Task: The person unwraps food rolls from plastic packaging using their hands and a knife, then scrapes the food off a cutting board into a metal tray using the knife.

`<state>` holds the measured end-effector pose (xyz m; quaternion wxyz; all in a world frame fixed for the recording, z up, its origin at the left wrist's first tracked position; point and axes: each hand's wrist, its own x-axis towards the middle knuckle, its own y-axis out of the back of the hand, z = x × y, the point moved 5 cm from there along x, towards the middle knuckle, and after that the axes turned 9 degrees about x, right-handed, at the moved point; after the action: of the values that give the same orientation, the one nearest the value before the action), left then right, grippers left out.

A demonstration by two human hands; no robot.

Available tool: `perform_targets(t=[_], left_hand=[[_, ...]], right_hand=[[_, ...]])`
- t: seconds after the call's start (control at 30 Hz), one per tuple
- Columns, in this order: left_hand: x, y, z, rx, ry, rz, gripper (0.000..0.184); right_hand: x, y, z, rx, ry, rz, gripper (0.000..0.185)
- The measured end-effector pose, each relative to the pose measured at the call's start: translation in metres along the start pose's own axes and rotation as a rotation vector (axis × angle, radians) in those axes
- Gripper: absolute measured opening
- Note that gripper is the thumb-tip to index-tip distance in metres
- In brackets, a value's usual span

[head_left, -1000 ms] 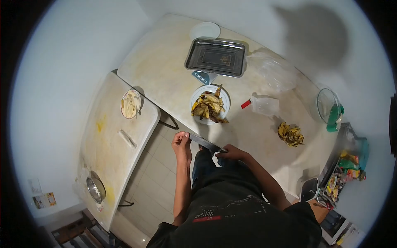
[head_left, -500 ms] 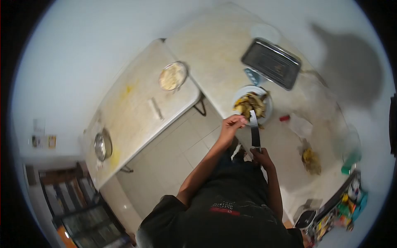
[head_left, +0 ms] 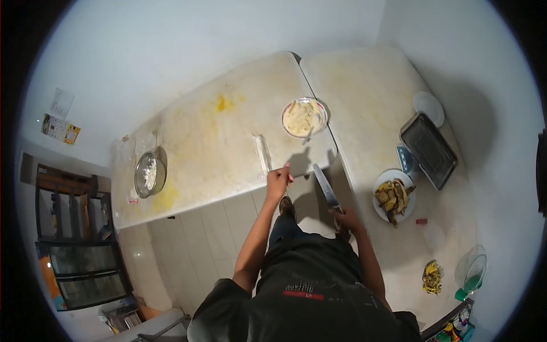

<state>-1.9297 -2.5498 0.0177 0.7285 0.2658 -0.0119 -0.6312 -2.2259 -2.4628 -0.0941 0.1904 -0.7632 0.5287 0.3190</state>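
Note:
My right hand (head_left: 346, 219) is wrapped round the handle of a knife (head_left: 325, 186), its long blade pointing forward above the gap between two tables. Near the front edge of the left table is my left hand (head_left: 278, 182), closed with fingers curled; whatever it may hold is hidden. Just beyond that hand a long wrapped packet (head_left: 262, 153) lies on the table. Farther ahead stands a bowl (head_left: 326, 118) of pale, creamy food with a utensil in it. To the right of the knife, a white plate (head_left: 396, 171) carries yellow-brown peels (head_left: 392, 197).
A dark tray (head_left: 428, 149) leans near a blue-labelled container (head_left: 405, 159) on the right table (head_left: 364, 85). Closer in are a pile of yellow scraps (head_left: 432, 277) and a clear container (head_left: 472, 268). A metal bowl (head_left: 162, 178) stands far left on the other table (head_left: 199, 154).
My view and body have turned left. Both hands, the right with the knife, have moved from beside the plate of peels to the gap and the left table's edge.

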Motion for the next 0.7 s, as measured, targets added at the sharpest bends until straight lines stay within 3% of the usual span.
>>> perform_targets(t=[0.07, 0.1, 0.2, 0.23, 0.3, 0.43, 0.57, 0.63, 0.7], left_hand=[[0.047, 0.036, -0.025, -0.032, -0.23, 0.157, 0.038], [0.063, 0.054, -0.028, 0.121, -0.284, 0.249, 0.032], [0.1, 0.087, -0.046, 0.608, -0.051, 0.26, 0.063], [0.11, 0.09, -0.045, 0.609, -0.056, 0.251, 0.063], [0.121, 0.085, -0.051, 0.804, 0.134, 0.155, 0.088], [0.144, 0.081, -0.058, 0.886, 0.041, 0.091, 0.103], [0.164, 0.077, -0.088, 0.778, -0.121, 0.035, 0.089], [0.164, 0.072, -0.088, 0.522, -0.288, 0.034, 0.074], [0.155, 0.061, -0.097, 0.348, -0.214, -0.084, 0.065]], right_hand=[[-0.006, -0.035, -0.045, 0.1, 0.034, 0.017, 0.038], [0.006, -0.051, -0.043, 0.206, 0.017, 0.016, 0.037], [0.046, -0.088, -0.021, 0.309, -0.048, 0.032, 0.034], [0.053, -0.099, -0.024, 0.333, -0.028, 0.054, 0.036], [0.06, -0.115, -0.025, 0.369, -0.038, 0.102, 0.038], [0.046, -0.123, -0.039, 0.441, 0.001, 0.168, 0.037], [0.033, -0.118, -0.036, 0.387, -0.027, 0.264, 0.041], [0.026, -0.115, -0.037, 0.325, -0.035, 0.296, 0.042], [0.023, -0.114, -0.036, 0.258, -0.035, 0.321, 0.043]])
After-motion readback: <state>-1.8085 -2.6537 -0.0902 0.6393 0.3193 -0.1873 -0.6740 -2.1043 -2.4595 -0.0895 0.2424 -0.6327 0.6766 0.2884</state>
